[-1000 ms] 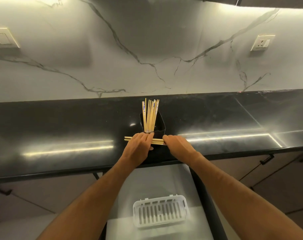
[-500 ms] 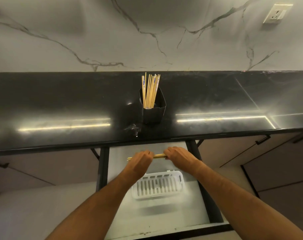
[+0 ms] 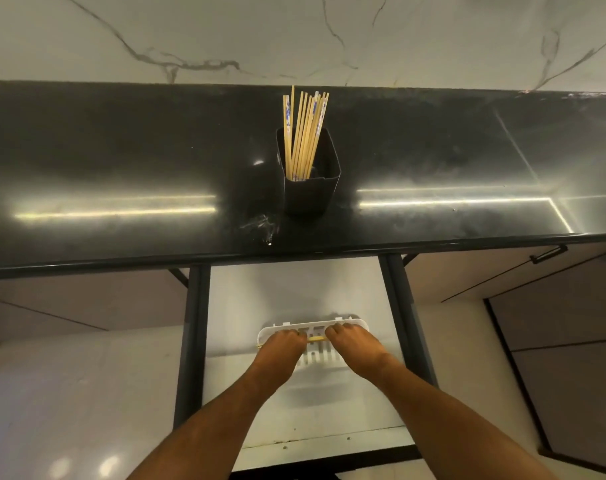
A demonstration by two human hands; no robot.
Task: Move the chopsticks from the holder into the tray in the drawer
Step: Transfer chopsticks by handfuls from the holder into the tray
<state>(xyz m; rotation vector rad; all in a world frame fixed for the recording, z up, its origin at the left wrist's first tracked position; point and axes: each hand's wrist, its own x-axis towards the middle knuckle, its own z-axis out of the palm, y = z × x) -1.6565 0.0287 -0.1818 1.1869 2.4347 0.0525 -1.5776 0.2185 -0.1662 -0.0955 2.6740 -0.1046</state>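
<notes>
A black square holder [image 3: 310, 190] stands on the dark countertop [image 3: 121, 161] with several wooden chopsticks [image 3: 303, 133] upright in it. Below, in the open drawer [image 3: 294, 289], lies a white slotted tray [image 3: 313, 329]. My left hand [image 3: 282, 346] and my right hand [image 3: 351, 342] hold a few chopsticks [image 3: 316, 338] level between them, one hand at each end, low over the tray. Only a short yellow stretch shows between my fingers. Whether the sticks touch the tray I cannot tell.
The drawer's dark side rails [image 3: 190, 341] run on both sides of the tray. Closed cabinet fronts with a black handle [image 3: 549, 254] lie to the right. A marble wall [image 3: 294, 36] rises behind the counter.
Both hands carried the held chopsticks from the counter in front of the holder down over the counter edge to the tray in the drawer. My view tilted downward.
</notes>
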